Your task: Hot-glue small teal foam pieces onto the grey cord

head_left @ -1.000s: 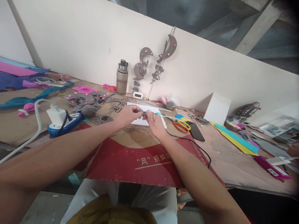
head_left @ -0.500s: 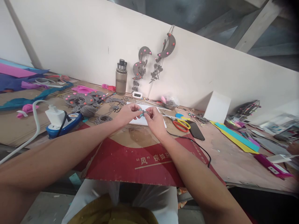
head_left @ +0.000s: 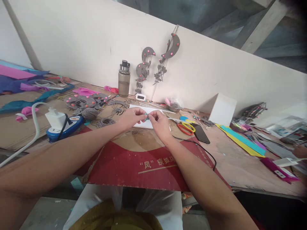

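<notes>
A long workbench [head_left: 240, 166] runs along a pale wall, with a red and brown cardboard sheet [head_left: 134, 159] lying in front of the person. Both bare forearms stretch forward over that sheet and meet near its far edge, above a white card [head_left: 141, 123]. The left hand [head_left: 130, 117] is palm-down with its fingertips pinched together; the right hand [head_left: 159, 123] faces it, fingers curled and pinched likewise. Between the two sets of fingertips sits a small teal and grey piece [head_left: 146, 117], gripped from both sides, too small to make out further. Just right of the hands lie scissors with red and yellow handles [head_left: 185, 127] and a dark phone [head_left: 201, 134]. To the left, a white plug in a blue power strip [head_left: 63, 123]. A grey water bottle [head_left: 124, 79] stands against the wall.
</notes>
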{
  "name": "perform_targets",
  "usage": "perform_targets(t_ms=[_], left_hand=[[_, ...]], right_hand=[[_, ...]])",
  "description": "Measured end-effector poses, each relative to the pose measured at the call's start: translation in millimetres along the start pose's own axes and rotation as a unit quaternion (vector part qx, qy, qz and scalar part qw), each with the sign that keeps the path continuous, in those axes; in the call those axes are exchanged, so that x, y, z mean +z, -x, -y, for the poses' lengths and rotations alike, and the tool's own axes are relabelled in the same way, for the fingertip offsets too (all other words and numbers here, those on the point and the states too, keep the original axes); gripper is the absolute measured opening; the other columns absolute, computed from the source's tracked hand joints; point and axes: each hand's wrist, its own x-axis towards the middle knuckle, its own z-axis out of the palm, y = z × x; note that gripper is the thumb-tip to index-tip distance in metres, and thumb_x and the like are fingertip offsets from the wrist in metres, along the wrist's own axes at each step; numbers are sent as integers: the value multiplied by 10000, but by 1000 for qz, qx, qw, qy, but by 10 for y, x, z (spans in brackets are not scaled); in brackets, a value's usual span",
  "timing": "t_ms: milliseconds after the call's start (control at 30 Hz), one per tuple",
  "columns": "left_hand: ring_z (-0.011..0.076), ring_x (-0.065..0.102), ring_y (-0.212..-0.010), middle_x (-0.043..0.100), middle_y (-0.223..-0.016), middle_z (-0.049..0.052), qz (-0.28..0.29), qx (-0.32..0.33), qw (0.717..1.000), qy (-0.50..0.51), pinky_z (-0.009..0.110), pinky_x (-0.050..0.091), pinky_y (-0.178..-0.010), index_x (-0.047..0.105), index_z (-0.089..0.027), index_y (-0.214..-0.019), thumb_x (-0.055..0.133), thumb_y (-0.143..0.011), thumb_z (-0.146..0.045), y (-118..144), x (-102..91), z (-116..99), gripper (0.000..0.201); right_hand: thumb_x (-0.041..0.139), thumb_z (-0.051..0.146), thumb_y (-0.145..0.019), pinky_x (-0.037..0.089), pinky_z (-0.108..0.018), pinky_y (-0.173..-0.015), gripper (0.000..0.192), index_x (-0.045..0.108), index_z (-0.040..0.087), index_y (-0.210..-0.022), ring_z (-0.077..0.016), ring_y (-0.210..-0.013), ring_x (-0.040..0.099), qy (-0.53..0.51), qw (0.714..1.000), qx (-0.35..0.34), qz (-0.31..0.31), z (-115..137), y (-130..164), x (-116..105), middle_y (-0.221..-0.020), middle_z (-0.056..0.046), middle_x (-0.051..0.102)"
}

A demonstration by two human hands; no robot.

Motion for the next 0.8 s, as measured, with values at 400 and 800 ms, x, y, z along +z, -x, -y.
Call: perform_targets(t_ms=[400,800], left_hand=[[119,586,-576,638,-664,36,-29,-26,999,34,239,471,-525,616,-142,-758,628,-675,-242,-41,23,53,131],[109,573,-533,648,-636,30,-23,-46,998,23,254,492,-541,599,-141,-733,632,-674,-252,8,29,-29,130]], right_hand=[[489,303,-787,395,-254,-626,160,589,184,-822,-124,-641,492,-14,999,19,27,1,-11,9,-718,1,603],[506,293,-776,411,-244,-634,118,552,201,-835,-115,-622,501,31,999,-21,12,-77,16,59,-674,25,557]])
